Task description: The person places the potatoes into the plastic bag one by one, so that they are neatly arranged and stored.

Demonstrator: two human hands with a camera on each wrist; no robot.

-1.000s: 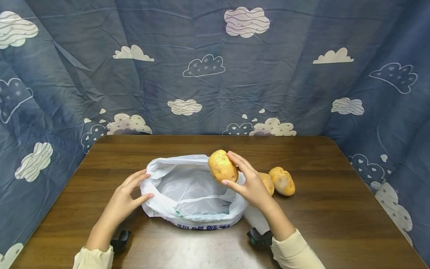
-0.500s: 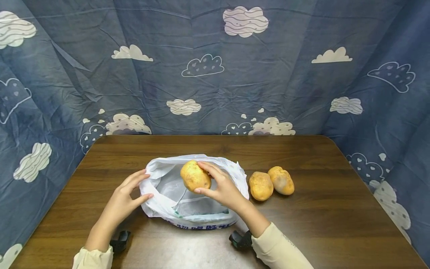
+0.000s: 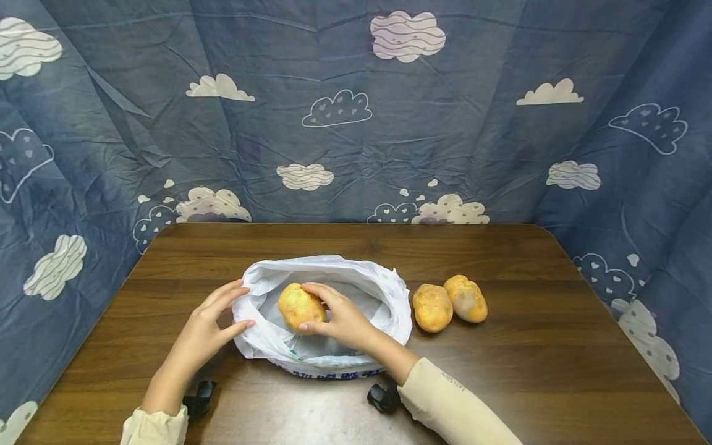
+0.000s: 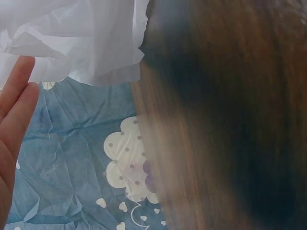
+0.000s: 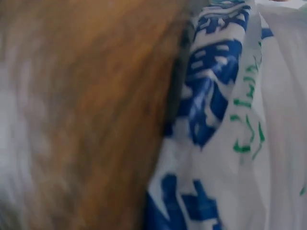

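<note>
In the head view my right hand point(image 3: 339, 318) grips a yellow potato point(image 3: 300, 307) between thumb and fingers, within the mouth of a white plastic bag point(image 3: 397, 309). The bag lies with its mouth spread wide. At its left rim is my left hand point(image 3: 208, 324), thumb and fingers apart, fingertips against the plastic. From the left wrist, straight fingers point(image 4: 21, 96) touch the bag point(image 4: 96, 43). Blue and green print on the bag point(image 5: 211, 96) fills much of the right wrist view; the right hand's hold on the potato is not visible there.
Two more potatoes, a rounder one point(image 3: 432, 308) and a longer one with a grey patch point(image 3: 466, 299), lie side by side to the right of the bag on the brown wooden table point(image 3: 528, 346). A blue cloud-patterned curtain point(image 3: 345, 154) hangs behind the table.
My right hand has carried the potato left and down, from over the bag's right rim into its mouth. Both table potatoes are now fully uncovered. The left hand has stayed put.
</note>
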